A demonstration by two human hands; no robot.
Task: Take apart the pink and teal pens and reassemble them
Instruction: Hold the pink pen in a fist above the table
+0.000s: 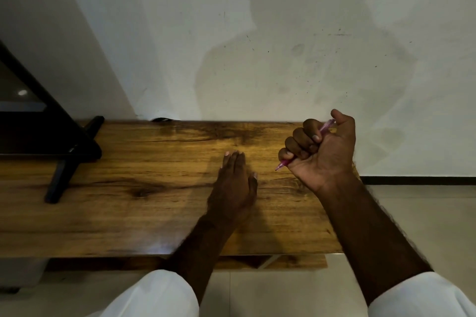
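My right hand (322,148) is raised above the right end of the wooden table (144,170), fingers curled into a fist around the pink pen (281,164). The pen's tip pokes out below the little finger, pointing down-left, and its top end shows by the thumb. My left hand (235,183) lies on the tabletop near the middle, fingers straight and together, pointing away from me. It holds nothing that I can see. No teal pen is in view; whether anything lies under the left hand is hidden.
A black monitor on a splayed black stand (64,162) occupies the table's left end. A white wall runs along the far edge. The table's right end (353,177) stops just beyond my right wrist, with pale floor tiles past it.
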